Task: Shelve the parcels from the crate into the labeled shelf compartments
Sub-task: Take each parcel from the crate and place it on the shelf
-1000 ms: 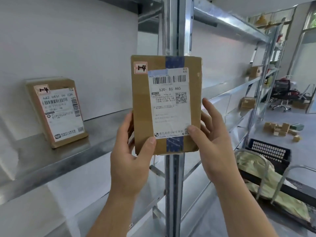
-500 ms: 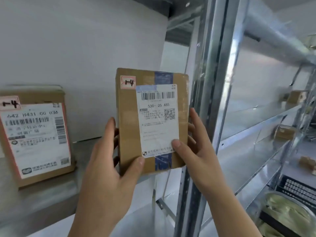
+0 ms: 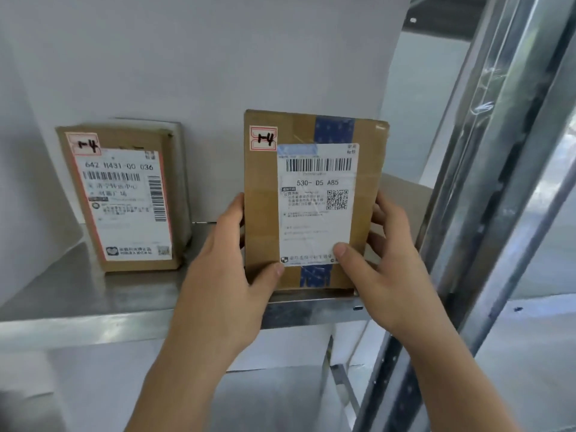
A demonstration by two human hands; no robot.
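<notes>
**Head view.** The flat brown cardboard parcel with white shipping label and blue tape, hand-marked "1-4" at its top left corner, stood upright at the near edge of the galvanised steel shelf. The left hand gripped its left edge and the right hand its right edge. Both thumbs pressed on the label face, with the fingers curled behind.

Half a second before, the parcel was held in the air beside the silver steel upright post. It had since been carried into the bay. Its lower edge appeared to meet the shelf, though the hands partly hid the contact line.

Well apart to the left, a second brown cardboard parcel, also marked "1-4", leaned against the white back wall. The matching marks suggested this was the correct compartment, and only the release remained.
</notes>
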